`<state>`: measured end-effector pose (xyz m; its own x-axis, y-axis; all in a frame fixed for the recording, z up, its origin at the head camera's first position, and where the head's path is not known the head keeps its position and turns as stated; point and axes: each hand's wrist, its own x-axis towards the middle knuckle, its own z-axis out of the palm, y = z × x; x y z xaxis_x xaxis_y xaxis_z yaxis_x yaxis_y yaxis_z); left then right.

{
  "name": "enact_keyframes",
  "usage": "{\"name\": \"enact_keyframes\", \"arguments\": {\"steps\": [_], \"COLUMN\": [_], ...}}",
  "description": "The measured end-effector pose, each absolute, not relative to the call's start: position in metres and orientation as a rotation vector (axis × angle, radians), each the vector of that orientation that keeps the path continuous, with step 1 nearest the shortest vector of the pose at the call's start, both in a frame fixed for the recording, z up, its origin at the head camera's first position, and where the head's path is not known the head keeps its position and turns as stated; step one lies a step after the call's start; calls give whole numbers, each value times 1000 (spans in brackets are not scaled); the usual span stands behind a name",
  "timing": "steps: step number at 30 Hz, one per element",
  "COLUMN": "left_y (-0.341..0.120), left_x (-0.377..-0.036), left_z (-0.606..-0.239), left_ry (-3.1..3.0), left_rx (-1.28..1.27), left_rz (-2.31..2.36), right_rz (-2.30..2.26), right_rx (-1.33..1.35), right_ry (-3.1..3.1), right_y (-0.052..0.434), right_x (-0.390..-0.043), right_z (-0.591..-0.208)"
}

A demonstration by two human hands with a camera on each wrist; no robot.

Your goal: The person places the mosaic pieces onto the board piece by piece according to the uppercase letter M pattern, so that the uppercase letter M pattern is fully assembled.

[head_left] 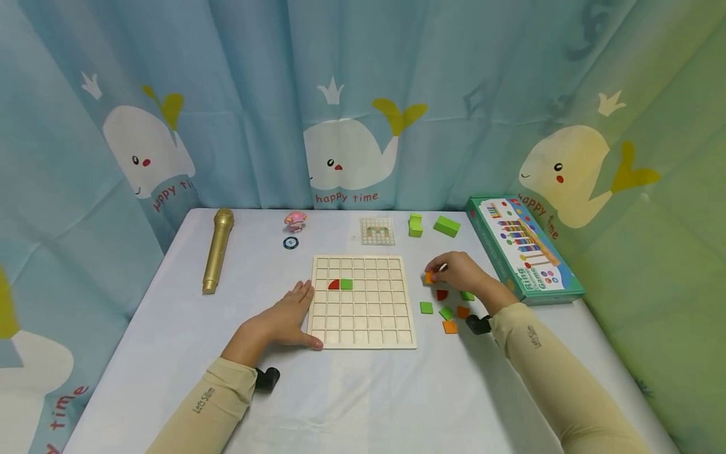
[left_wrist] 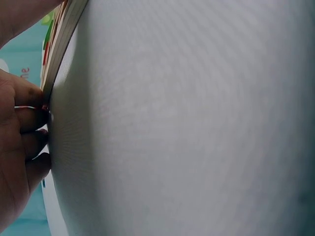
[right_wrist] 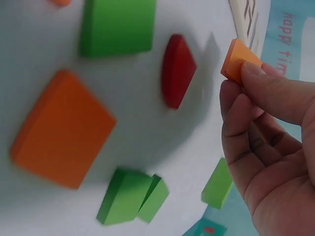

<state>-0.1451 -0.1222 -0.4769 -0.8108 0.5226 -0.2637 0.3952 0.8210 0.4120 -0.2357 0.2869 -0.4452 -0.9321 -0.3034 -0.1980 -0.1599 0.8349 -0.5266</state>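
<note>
Pinching an orange tile (right_wrist: 238, 57), the right fingers (right_wrist: 238, 123) curl.

Passing room lies nearside of the grid board (head_left: 363, 321); right of it, loose tiles (head_left: 426, 308) and a green box (head_left: 523, 251) obstruct.

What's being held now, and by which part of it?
The right grip pinches an orange tile by its flat face; the left grip only touches the board.
</note>
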Motion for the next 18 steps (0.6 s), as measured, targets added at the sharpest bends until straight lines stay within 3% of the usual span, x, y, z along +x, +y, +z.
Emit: {"name": "enact_keyframes", "arguments": {"steps": [18], "left_y": [-122], "left_x": [-145], "left_z": [-479], "left_ry": [2646], "left_rx": [673], "left_rz": [465], "right_rz": [-777], "right_rx": [-414], "right_ry": [2697], "right_y": [246], "right_x": [-244], "right_z": [-439]}}
